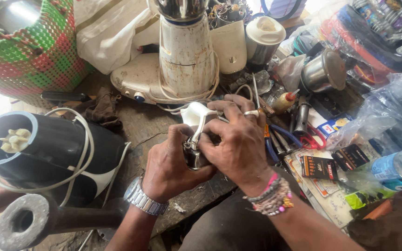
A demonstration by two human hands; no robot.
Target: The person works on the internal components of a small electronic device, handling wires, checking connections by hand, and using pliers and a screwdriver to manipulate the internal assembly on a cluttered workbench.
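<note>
Gripping a small dark metal part (195, 155) at the centre of the head view, the left hand (170, 165) is closing under it while the right hand (238, 144) is pinching its white plastic piece (196, 115) at 12 o'clock. Pulling hard, I think, may snap this piece or drop the part among pliers (275, 139) at 3 o'clock on the surface (140, 125).

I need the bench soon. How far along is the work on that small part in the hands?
Mid-job, I'd judge. Done: the small white and metal part is off any appliance. In hand: the left hand grips it from below while the right hand works at its top. Left: the black mixer base lies on its side, cord loose, and pliers lie out.
</note>
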